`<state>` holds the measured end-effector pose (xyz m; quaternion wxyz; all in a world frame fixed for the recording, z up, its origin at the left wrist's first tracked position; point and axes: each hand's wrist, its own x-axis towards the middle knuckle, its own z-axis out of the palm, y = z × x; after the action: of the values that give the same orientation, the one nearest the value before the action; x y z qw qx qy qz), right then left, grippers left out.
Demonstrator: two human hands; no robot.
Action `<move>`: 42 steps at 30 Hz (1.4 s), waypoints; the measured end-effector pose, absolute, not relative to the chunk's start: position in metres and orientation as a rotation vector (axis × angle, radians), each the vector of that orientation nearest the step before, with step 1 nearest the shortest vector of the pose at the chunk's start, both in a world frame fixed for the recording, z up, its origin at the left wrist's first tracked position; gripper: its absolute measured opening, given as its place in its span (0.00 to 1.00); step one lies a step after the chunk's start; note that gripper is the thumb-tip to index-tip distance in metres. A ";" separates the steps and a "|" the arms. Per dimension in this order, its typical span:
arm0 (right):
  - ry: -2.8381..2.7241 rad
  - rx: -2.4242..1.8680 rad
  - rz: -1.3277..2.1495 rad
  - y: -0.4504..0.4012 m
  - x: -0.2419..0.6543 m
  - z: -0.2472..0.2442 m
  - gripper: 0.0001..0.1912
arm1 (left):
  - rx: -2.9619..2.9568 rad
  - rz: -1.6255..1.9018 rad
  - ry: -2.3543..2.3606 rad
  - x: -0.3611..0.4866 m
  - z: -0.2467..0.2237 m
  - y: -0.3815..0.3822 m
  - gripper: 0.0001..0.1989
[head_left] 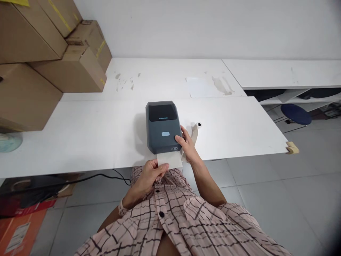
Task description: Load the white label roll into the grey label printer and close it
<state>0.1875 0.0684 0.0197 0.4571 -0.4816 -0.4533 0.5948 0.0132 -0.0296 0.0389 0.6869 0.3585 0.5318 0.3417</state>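
Observation:
A dark grey label printer stands near the front edge of the white table, its light blue button and black window facing up. From its front slot a strip of pale label paper sticks out over the table edge. My left hand pinches the left side of this paper between thumb and fingers. My right hand rests against the printer's right side, thumb on the top cover and fingers along the side. Beside it, a small roll with a loose curled paper strip lies on the table.
Cardboard boxes are stacked at the left of the table. A white sheet lies towards the back. The right front corner carries a yellowish corner guard. Black cables hang below the front edge; a blue stool stands at right.

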 end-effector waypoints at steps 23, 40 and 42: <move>-2.070 -1.108 0.463 0.045 0.169 0.073 0.14 | 1.240 1.153 1.523 -0.007 0.015 -0.008 0.48; -1.274 -1.241 1.095 0.039 0.191 0.051 0.29 | 1.479 1.353 1.613 -0.012 0.009 0.000 0.35; -1.264 -1.256 1.098 0.040 0.191 0.053 0.29 | 1.465 1.367 1.602 -0.013 0.011 0.000 0.35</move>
<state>0.1914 0.0396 0.0530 0.5008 -0.5196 -0.5227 0.4540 -0.0132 0.0003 0.0115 0.2840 0.5475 0.5987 0.5110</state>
